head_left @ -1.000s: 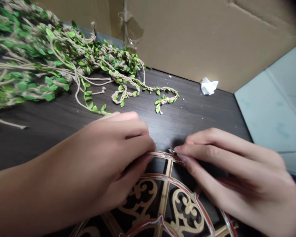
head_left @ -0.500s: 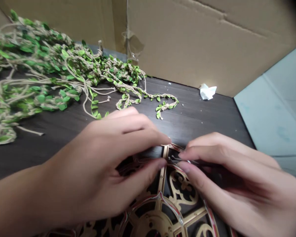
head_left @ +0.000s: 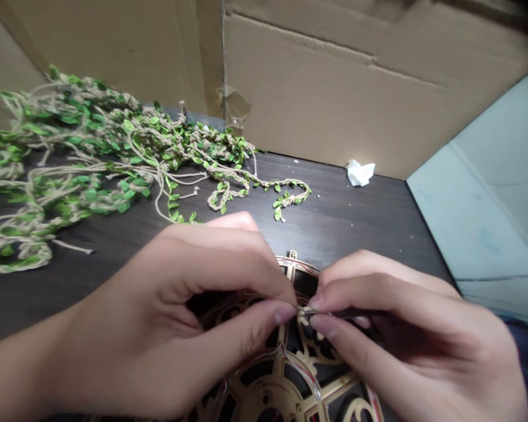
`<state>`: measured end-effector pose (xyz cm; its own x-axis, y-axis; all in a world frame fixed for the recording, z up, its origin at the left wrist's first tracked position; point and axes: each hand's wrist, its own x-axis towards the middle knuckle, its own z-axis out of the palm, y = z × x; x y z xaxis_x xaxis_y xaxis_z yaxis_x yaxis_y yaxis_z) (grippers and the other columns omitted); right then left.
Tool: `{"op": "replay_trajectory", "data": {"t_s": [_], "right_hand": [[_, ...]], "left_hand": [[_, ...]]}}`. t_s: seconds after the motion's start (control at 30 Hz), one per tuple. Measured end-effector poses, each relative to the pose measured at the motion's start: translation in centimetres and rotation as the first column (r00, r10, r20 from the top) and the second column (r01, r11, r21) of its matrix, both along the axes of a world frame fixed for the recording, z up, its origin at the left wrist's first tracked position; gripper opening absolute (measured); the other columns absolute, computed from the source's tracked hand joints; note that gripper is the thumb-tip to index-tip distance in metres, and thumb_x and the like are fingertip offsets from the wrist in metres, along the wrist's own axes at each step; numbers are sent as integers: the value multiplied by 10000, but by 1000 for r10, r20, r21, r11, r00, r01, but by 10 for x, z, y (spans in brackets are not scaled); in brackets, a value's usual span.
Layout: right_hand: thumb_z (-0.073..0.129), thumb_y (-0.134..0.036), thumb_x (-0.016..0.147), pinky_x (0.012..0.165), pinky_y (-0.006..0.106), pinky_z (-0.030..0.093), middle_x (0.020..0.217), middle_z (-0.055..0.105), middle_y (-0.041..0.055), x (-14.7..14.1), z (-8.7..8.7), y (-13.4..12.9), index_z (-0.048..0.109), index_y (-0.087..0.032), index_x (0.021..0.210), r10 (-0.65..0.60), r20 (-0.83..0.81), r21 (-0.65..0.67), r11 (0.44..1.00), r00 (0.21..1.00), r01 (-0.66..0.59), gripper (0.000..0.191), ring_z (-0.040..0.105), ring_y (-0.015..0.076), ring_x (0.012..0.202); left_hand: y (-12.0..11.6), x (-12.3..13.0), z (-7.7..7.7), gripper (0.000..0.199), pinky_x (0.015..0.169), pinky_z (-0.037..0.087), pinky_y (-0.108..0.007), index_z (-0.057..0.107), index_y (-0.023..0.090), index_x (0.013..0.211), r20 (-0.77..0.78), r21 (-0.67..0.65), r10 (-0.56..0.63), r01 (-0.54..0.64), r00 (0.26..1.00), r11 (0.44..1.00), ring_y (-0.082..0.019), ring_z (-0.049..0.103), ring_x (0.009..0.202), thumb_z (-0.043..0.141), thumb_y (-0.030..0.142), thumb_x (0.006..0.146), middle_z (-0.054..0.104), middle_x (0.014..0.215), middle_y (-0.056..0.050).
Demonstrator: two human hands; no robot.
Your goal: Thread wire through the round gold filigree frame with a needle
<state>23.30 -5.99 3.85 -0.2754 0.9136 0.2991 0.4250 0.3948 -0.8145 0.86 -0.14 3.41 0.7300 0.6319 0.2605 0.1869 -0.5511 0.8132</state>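
Walling off the back: brown cardboard (head_left: 317, 105) fills the top of the frame, standing upright along the table's far side, perhaps as a screen.
Dark tabletop: wood-grained, (head_left: 356, 223) stretching across the middle under everything, and there's a shine near its centre.
Pale panel: over at the right edge sits a bluish-white surface (head_left: 488, 176); what it is, I can't tell.
Leafy cords: braided twine with green leaves (head_left: 114, 135) heaped at upper left, probably put aside to leave elbow room.
Golden openwork frame: here at bottom centre, a round, scrolled piece (head_left: 334, 388) lies beneath the hands, partly cut off by the lower edge; it looks placed close in for near work.
Left hand: coming in from lower left, the left hand (head_left: 158, 316) brings thumb and forefinger together over the frame; whether they grip anything is hidden.
Right hand: from lower right, the right hand (head_left: 405, 328) has thumb and forefinger nearly closed on a slim piece, a fine pinch that would suit something this thin.
Crumpled white scrap: paper-like, (head_left: 361, 173) against the cardboard's foot, upper right.
Slim piece: dark and blurred, (head_left: 334, 313) pointing toward the left fingertips, presumably so both hands meet at its end.
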Motion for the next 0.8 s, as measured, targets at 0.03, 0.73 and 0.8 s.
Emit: {"op": "replay_trajectory", "data": {"t_s": [0.03, 0.73, 0.8], "right_hand": [[716, -44, 813, 619, 181, 578, 839, 722, 38, 0, 0, 0, 748, -154, 873, -1, -7, 8, 1000, 1000, 1, 130, 692, 109, 720], [697, -37, 830, 615, 187, 557, 829, 713, 29, 6, -1, 2, 739, -151, 886, -9, 25, 35, 999, 1000, 8, 134, 676, 100, 716], [695, -37, 831, 620, 181, 559, 831, 713, 30, 5, -1, 2, 736, -145, 882, -1, 14, 25, 1000, 1000, 1, 126, 675, 94, 715]], "left_hand": [[0, 0, 0, 135, 669, 549, -235, 721, 224, 879, 4, 0, 7, -7, 1000, 1000, -123, 637, 745, 680, 96, 866, 713, 822, 9], [10, -8, -8, 166, 772, 526, -319, 694, 239, 977, 17, 324, 245, -237, 969, 916, -151, 630, 915, 764, 248, 826, 679, 989, 19], [3, -6, -5, 188, 757, 533, -347, 710, 260, 1039, -30, 322, 166, -147, 986, 935, -164, 635, 882, 711, 230, 853, 696, 986, 10]]}}
